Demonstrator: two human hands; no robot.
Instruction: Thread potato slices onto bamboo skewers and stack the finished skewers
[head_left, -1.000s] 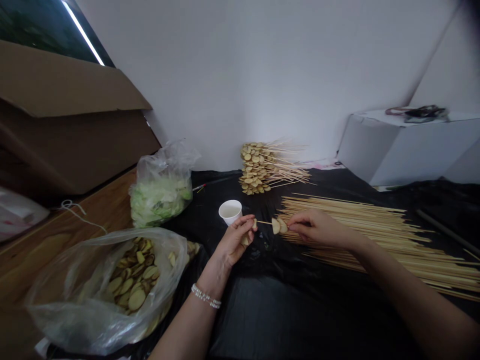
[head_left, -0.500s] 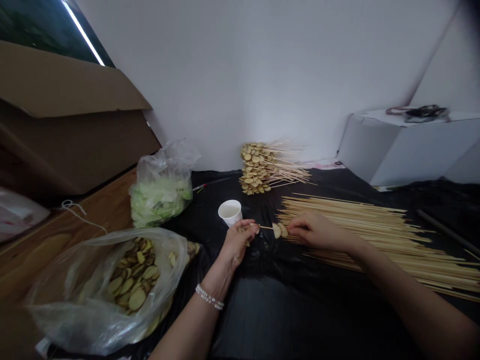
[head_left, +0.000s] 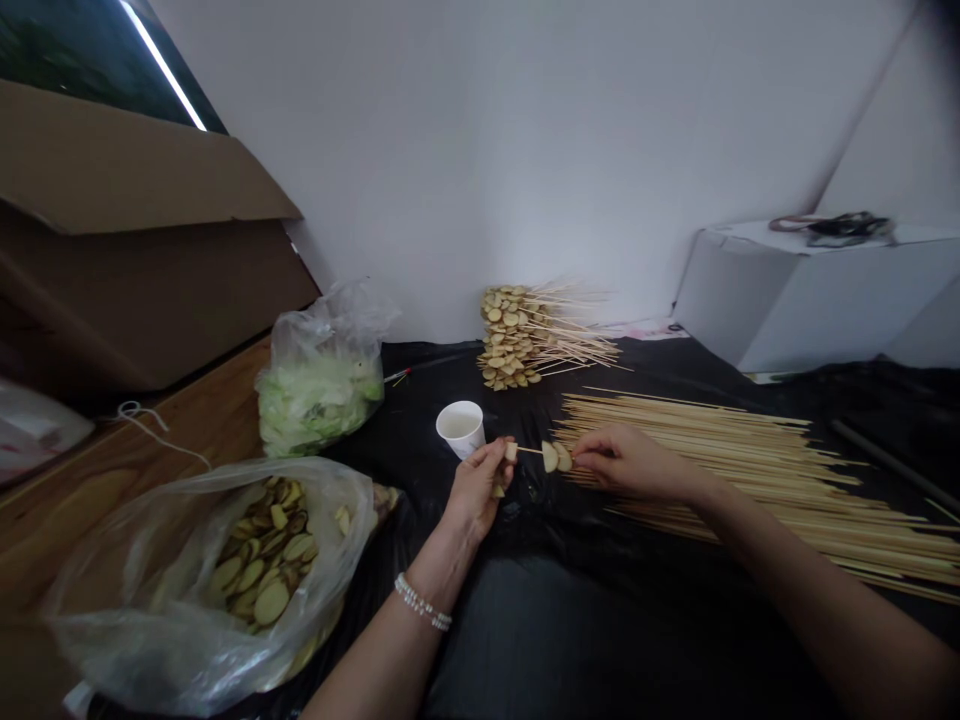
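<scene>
My left hand [head_left: 478, 485] is closed on a pale potato slice [head_left: 511, 452] at its fingertips, and more slice edges show under its fingers. A thin wooden skewer [head_left: 531, 451] runs from that slice toward the right. My right hand [head_left: 619, 460] pinches the skewer just beyond a few potato slices [head_left: 555, 457] threaded on it. Behind my left hand stands a white paper cup [head_left: 460, 428], its contents unclear. Loose bamboo skewers [head_left: 720, 450] lie in a wide spread beneath and beside my right hand.
A clear plastic bag [head_left: 165, 620] of potato slices [head_left: 270, 560] lies open at left. Behind it sits a bag of cut green vegetable [head_left: 322, 390]. Filled skewers [head_left: 514, 335] are stacked by the wall. A cardboard box [head_left: 135, 260] and a white box [head_left: 840, 300] flank the black sheet [head_left: 540, 620].
My left fingers have turned slightly upward, and the slice at their tips now shows at the skewer's end. My right hand has hardly moved.
</scene>
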